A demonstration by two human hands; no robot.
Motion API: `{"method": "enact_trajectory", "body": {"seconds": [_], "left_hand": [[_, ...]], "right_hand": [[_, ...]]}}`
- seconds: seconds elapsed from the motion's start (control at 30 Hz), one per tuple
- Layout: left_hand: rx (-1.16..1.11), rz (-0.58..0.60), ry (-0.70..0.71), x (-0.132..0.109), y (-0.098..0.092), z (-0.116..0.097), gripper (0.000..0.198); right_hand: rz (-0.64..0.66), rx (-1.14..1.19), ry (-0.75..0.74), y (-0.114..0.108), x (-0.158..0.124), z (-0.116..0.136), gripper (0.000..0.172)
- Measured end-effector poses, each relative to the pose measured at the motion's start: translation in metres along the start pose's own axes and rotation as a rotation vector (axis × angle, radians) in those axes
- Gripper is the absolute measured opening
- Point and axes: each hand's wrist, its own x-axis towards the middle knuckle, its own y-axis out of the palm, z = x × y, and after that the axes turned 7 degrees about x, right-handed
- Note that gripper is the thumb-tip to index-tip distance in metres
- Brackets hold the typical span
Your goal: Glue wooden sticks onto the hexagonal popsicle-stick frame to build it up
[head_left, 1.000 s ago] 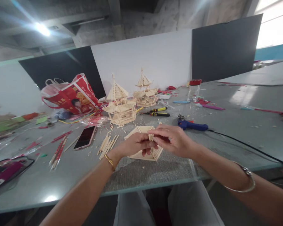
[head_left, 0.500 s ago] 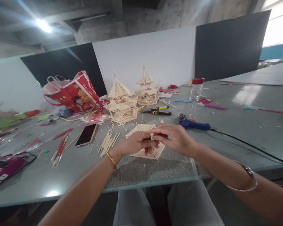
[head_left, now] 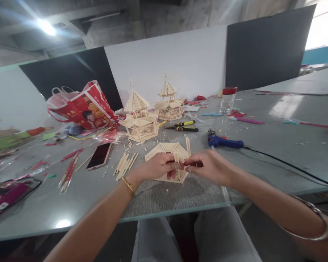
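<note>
- Hands: 2, both over the near edge of the counter (head_left: 278, 143).
- Left hand (head_left: 162, 165): thumb and fingers pinched on a few short pale sticks (head_left: 176, 157), ends up. Exact count unclear from here.
- Right hand (head_left: 211, 167): pinched narrow, with a longer pale strip (head_left: 188, 147) standing up at its fingertips. Can't tell if it's one stick or two side by side. Fingertips nearly meet the left hand's.
- Hexagonal stick panel (head_left: 168, 147): 1, flat on the counter below both hands, which hide much of its middle.
- Loose sticks (head_left: 125, 166): roughly ten, lying left of the panel; some overlap, no firm count.
- Stick pavilions: 2, upright behind the panel, a nearer one (head_left: 140, 125) and a farther one (head_left: 168, 105).
- Pliers (head_left: 183, 127): 1 pair, yellow-black handles, right of the nearer pavilion.
- Blue glue gun (head_left: 225, 142): 1, just beyond the right hand; black cable (head_left: 292, 165) trails off right.
- Phone (head_left: 100, 156): 1, left of the loose sticks.
- Red-lidded jar (head_left: 228, 102): 1, back right.
- Red bag (head_left: 83, 107): 1, back left.
</note>
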Motion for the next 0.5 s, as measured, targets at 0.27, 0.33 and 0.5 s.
{"method": "enact_trajectory", "body": {"seconds": [0.27, 0.33, 0.5], "left_hand": [[-0.157, -0.019, 0.055, -0.002, 0.002, 0.000, 0.031], [-0.159, -0.049, 0.045, -0.002, 0.001, -0.003, 0.032], [-0.119, -0.111, 0.061, 0.000, 0.000, -0.008, 0.033]], "right_hand": [[-0.003, 0.022, -0.008, 0.019, 0.001, -0.004, 0.012], [-0.008, 0.035, -0.005, 0.020, 0.001, -0.004, 0.013], [0.032, 0.091, -0.025, 0.020, 0.002, -0.005, 0.017]]}}
